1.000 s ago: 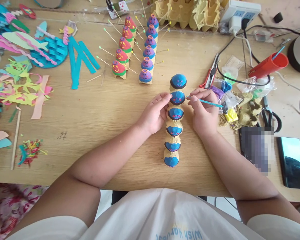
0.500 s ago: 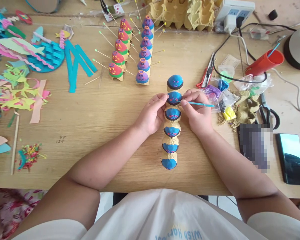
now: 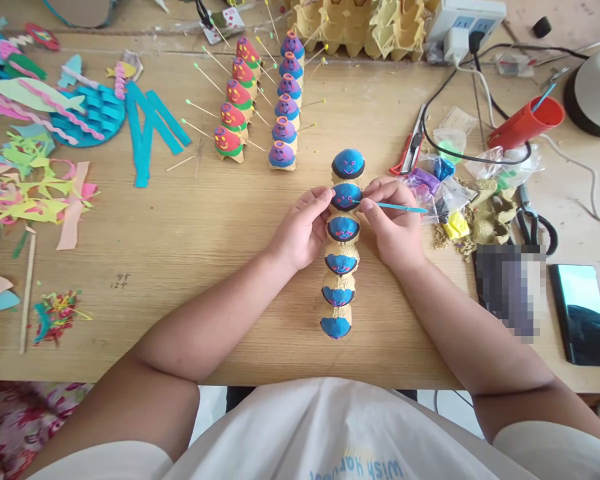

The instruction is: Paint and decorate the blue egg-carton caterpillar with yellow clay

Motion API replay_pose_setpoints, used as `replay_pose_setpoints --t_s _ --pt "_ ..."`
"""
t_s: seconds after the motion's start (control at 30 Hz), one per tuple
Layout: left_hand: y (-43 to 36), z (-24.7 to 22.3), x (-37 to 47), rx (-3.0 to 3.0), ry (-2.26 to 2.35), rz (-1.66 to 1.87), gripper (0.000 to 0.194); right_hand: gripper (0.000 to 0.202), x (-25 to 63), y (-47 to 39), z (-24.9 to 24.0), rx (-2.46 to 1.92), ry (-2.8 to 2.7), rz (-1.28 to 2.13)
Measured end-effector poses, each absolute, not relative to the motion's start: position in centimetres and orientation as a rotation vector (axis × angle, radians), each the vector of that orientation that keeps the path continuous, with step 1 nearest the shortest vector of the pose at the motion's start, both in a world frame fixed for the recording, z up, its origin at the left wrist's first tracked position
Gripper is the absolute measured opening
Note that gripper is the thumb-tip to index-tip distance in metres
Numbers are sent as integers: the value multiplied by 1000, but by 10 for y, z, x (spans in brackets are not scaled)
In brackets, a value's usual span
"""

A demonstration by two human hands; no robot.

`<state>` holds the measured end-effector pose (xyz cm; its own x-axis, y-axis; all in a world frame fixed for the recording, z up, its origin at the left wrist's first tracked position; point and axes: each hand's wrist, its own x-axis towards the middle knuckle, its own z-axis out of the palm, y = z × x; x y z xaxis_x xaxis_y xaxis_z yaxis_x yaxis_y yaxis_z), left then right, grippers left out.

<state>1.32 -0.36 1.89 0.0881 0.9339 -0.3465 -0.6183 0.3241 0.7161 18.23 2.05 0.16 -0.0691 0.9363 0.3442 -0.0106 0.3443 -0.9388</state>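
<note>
In front of me is an egg-carton strip (image 3: 341, 263) of several bumps, each capped in blue with a dark rim and small pink face details. My left hand (image 3: 307, 227) pinches the strip's left side at the second bump from the far end. Held between the fingers of my right hand (image 3: 393, 217) is a thin blue modelling tool (image 3: 403, 208). Its tip touches or hovers just over the face on that second bump; I cannot tell which.
Beyond stand a red-green egg-carton strip (image 3: 239, 95) and a purple-blue one (image 3: 288, 107), both with pins sticking out. Rightward lie a utility knife (image 3: 413, 143), clay bags (image 3: 447, 193), scissors (image 3: 534, 223), a red cup (image 3: 527, 125) and a phone (image 3: 583, 315). Paper scraps (image 3: 40, 190) cover the left.
The whole view has shifted slightly. Both hands keep their places on the strip, and the blue tool's tip stays at the second bump's face.
</note>
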Motion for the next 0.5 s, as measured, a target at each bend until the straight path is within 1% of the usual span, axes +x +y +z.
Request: replay_pose_setpoints --t_s 0.1,0.3,0.5 --pt "-4 18 13 442 865 1217 33 44 182 20 1 -899 -1391 1014" --pt "-5 20 14 441 892 1207 33 47 183 21 -3 -902 -1349 1015" --pt "-7 17 17 466 900 1271 33 45 183 23 -4 -885 -1293 1054"
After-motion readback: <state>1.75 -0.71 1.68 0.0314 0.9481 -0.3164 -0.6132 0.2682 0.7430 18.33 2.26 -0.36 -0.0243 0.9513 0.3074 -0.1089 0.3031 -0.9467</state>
